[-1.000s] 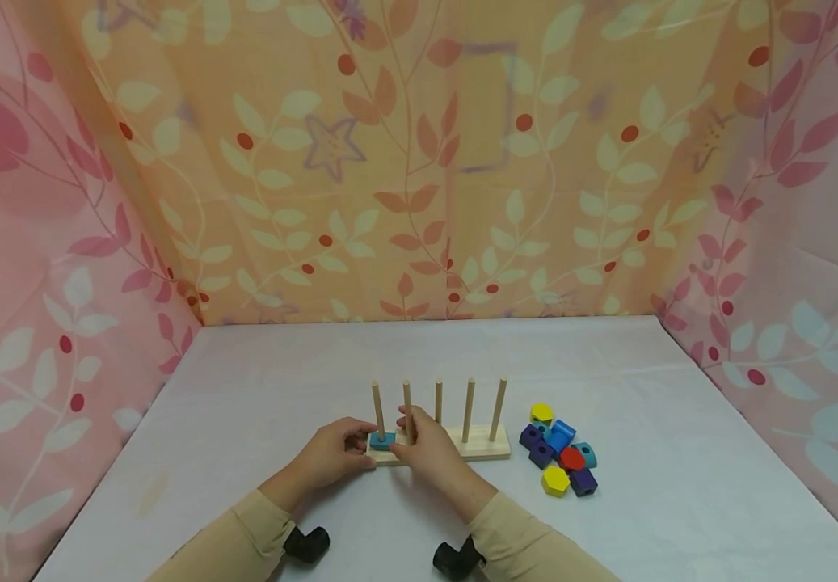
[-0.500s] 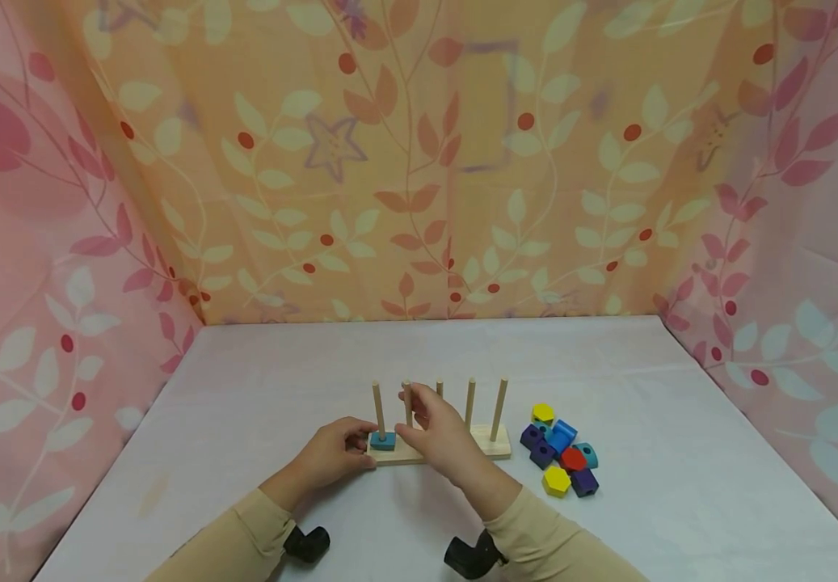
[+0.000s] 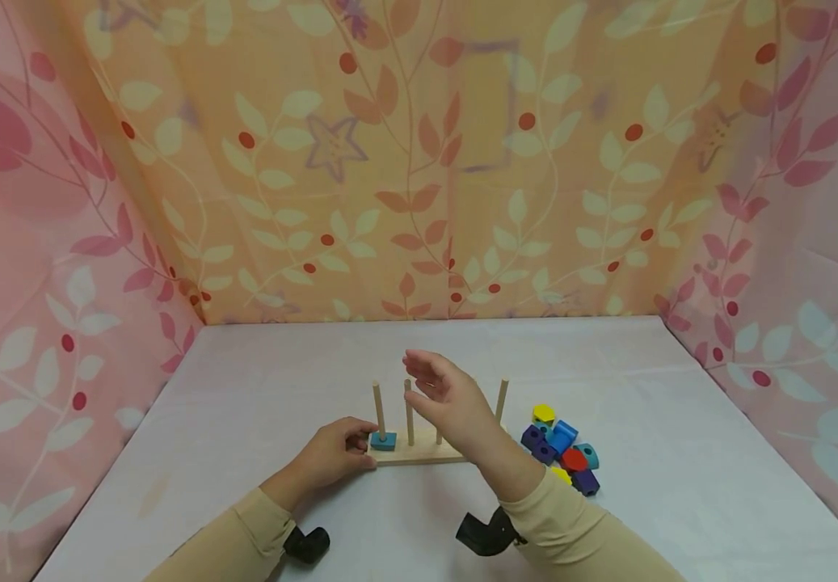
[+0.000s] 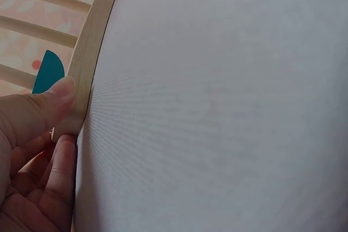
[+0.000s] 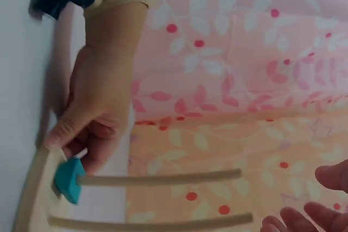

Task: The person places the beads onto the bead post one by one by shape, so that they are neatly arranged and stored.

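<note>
Got black wrist gadgets nearest, then the left hand pinching one end of the peg board. Seeing the right hand raised, thumb apart from loosely bent fingers, blocking some pegs; teal block on the leftmost one. Can only spot the loose blocks, partly behind the right forearm, from the head view. Leafy curtains behind.

Pale wooden pegboard sat flat on the white table, single row of pegs standing upright. Small teal block was threaded on the leftmost peg, low down at the board.
</note>
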Tool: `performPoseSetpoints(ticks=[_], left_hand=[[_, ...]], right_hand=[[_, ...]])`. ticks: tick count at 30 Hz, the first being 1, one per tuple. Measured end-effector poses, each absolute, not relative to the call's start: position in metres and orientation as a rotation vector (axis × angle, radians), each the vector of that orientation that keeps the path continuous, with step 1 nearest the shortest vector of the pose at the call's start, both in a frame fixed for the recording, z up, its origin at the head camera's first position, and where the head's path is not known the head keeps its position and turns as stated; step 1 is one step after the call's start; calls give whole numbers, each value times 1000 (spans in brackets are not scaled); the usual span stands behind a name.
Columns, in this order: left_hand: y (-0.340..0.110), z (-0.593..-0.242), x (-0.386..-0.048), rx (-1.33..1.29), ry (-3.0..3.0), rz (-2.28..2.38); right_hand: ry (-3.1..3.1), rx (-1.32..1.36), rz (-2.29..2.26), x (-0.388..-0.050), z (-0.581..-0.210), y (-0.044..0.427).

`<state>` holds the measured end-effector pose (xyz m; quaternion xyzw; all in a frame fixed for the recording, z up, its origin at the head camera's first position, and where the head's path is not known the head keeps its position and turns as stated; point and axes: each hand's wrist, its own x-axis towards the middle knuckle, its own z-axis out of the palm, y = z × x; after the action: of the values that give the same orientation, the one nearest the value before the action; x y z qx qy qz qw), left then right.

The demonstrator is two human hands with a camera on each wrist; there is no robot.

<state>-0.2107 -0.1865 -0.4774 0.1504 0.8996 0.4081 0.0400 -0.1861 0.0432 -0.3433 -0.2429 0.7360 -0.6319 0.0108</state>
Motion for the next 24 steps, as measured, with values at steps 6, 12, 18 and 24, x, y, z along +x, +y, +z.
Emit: performPoseSetpoints(ticks=[6, 12, 18, 24], left_hand=[[-187, -477, -211, 467, 2759, 1232], [-188, -477, -211, 468, 2754, 1220], [-187, -478, -211, 473, 2755, 1235], [-188, -478, -211, 474, 2749, 1232]], right_hand=[[2400, -779, -1881, -188, -328, 68], [2476, -770, -1883, -191, -318, 107], [2648, -599, -1778, -201, -329, 154], [2804, -446, -1581, -210, -348, 196]])
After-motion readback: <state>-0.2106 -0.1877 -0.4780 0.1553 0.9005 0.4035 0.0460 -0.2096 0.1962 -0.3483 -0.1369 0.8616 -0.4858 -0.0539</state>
